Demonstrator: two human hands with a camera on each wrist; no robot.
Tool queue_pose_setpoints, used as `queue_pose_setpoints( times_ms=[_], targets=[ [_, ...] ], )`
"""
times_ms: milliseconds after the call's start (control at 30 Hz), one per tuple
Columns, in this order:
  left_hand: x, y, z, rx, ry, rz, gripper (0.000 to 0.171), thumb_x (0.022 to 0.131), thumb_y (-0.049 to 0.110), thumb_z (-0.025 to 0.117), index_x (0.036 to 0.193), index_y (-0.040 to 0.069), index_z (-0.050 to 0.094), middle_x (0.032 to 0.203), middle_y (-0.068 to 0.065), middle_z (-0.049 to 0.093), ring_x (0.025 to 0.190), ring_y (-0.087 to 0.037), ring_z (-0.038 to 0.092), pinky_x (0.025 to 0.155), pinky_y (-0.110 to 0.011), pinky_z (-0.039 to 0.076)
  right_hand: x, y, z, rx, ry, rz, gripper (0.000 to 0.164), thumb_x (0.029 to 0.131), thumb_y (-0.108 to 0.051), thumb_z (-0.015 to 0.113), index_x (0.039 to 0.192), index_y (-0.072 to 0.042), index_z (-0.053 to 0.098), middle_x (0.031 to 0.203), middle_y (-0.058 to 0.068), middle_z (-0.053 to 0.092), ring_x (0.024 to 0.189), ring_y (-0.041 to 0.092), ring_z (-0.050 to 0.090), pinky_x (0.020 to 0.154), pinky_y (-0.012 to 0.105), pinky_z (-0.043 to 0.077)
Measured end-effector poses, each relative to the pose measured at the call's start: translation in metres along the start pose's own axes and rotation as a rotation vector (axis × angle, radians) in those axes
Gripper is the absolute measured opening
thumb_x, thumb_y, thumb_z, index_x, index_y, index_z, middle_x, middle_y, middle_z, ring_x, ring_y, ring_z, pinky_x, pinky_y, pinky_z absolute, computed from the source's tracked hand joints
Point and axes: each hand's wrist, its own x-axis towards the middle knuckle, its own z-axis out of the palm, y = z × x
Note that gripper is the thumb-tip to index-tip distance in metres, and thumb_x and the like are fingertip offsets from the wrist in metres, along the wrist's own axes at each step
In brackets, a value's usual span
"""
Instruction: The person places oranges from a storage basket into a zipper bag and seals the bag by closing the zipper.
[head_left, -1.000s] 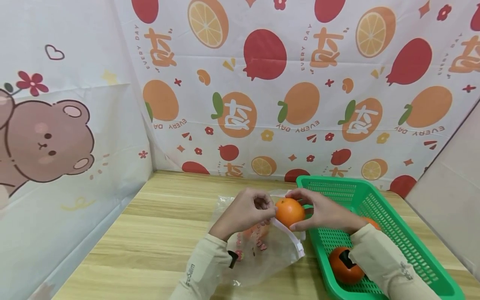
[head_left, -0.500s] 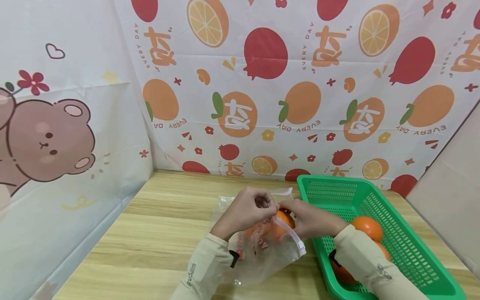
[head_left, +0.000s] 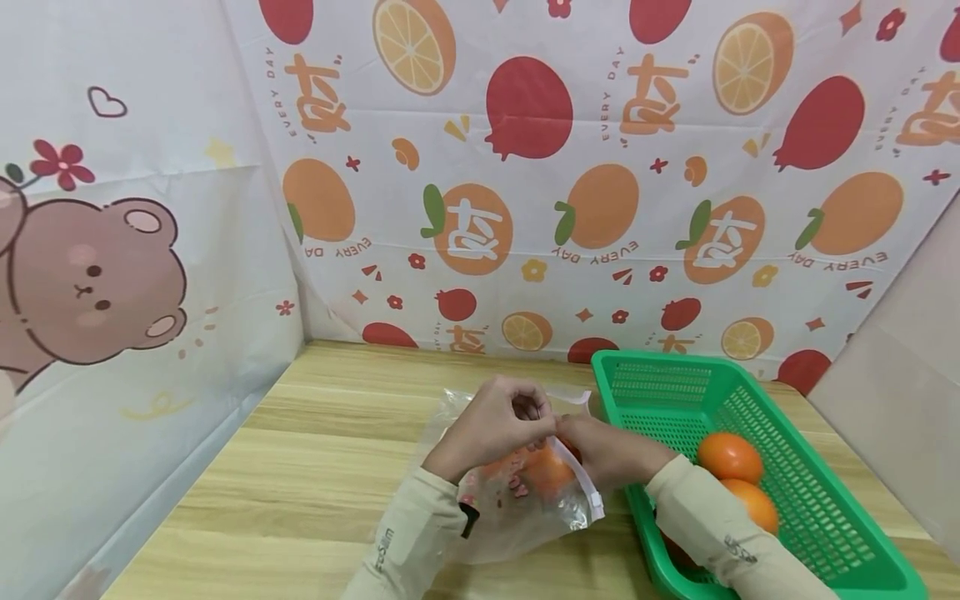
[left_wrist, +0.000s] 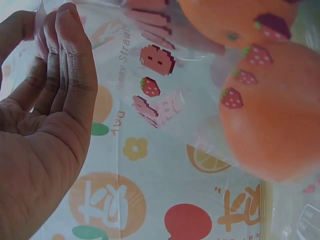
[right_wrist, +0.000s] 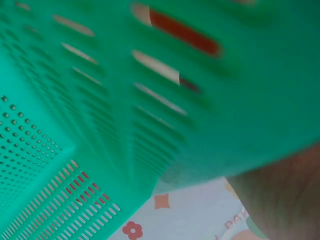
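Observation:
My left hand (head_left: pixel 504 427) pinches the pinkish zip edge of a clear plastic bag (head_left: pixel 517 533) printed with strawberries. At the bag's mouth, my right hand (head_left: pixel 611 452) holds an orange (head_left: pixel 551 468) inside it, its fingertips mostly hidden behind the zip strip. The white slider (head_left: pixel 597 505) sits at the strip's lower end. Through the film, the left wrist view shows two oranges, a large one (left_wrist: pixel 275 115) and another orange (left_wrist: pixel 225 20) above, partly out of frame. Fingers of the left hand (left_wrist: pixel 62 85) bend around the bag's edge there.
A green slotted basket (head_left: pixel 817 467) stands at the right, its wall close to the right wrist. Inside are an orange (head_left: pixel 730 458), another orange (head_left: pixel 752 504) and a darker fruit mostly behind the sleeve (head_left: pixel 697 508). Fruit-printed cloth (head_left: pixel 525 208) hangs behind the wooden table (head_left: pixel 247 500).
My right hand has moved left and carried the orange from outside the zip edge into the bag. More of the basket's oranges show. The left hand keeps its pinch in nearly the same place.

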Motion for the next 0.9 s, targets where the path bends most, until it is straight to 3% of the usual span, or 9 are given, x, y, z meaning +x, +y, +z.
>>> queue_pose_setpoints(
  times_ms=[133, 367, 567, 733, 900],
  targets=[
    [-0.001, 0.0, 0.001, 0.019, -0.003, 0.006, 0.015, 0.087, 0.003, 0.067, 0.075, 0.012, 0.068, 0.066, 0.002, 0.065, 0.059, -0.011, 0.062, 0.059, -0.026, 0.054, 0.0, 0.0, 0.005, -0.049, 0.022, 0.049, 0.042, 0.084, -0.032, 0.083, 0.116, -0.011, 0.066, 0.103, -0.008, 0.061, 0.093, 0.009, 0.052, 0.084, 0.029, 0.051],
    [-0.001, 0.0, 0.001, 0.031, 0.02, 0.015, 0.015, 0.086, 0.003, 0.068, 0.075, 0.013, 0.068, 0.068, 0.004, 0.063, 0.061, -0.009, 0.06, 0.059, -0.025, 0.053, 0.0, -0.001, 0.01, -0.084, 0.085, 0.079, 0.034, 0.084, -0.027, 0.084, 0.109, -0.01, 0.066, 0.103, -0.002, 0.056, 0.091, 0.014, 0.052, 0.076, 0.028, 0.052],
    [-0.002, -0.001, 0.001, 0.038, 0.033, 0.022, 0.014, 0.085, 0.003, 0.066, 0.076, 0.013, 0.068, 0.069, 0.004, 0.064, 0.062, -0.009, 0.061, 0.059, -0.026, 0.054, 0.001, 0.0, 0.013, -0.032, 0.127, 0.017, 0.029, 0.089, -0.024, 0.08, 0.112, -0.013, 0.067, 0.107, -0.003, 0.062, 0.099, 0.014, 0.06, 0.081, 0.028, 0.056],
    [-0.001, -0.002, 0.002, 0.042, 0.029, 0.021, 0.013, 0.086, 0.003, 0.068, 0.077, 0.012, 0.068, 0.071, 0.005, 0.064, 0.064, -0.008, 0.061, 0.06, -0.025, 0.054, 0.001, -0.001, 0.013, -0.038, 0.126, 0.031, 0.02, 0.091, -0.022, 0.078, 0.108, -0.013, 0.071, 0.105, -0.004, 0.066, 0.096, 0.01, 0.061, 0.082, 0.031, 0.057],
    [-0.001, -0.002, 0.003, 0.034, 0.02, 0.021, 0.013, 0.087, 0.003, 0.07, 0.078, 0.012, 0.068, 0.072, 0.004, 0.065, 0.064, -0.008, 0.061, 0.059, -0.025, 0.054, 0.0, -0.001, 0.013, -0.013, 0.091, 0.067, 0.022, 0.092, -0.023, 0.077, 0.111, -0.014, 0.072, 0.104, -0.008, 0.067, 0.094, 0.008, 0.061, 0.085, 0.035, 0.057]
  ],
)
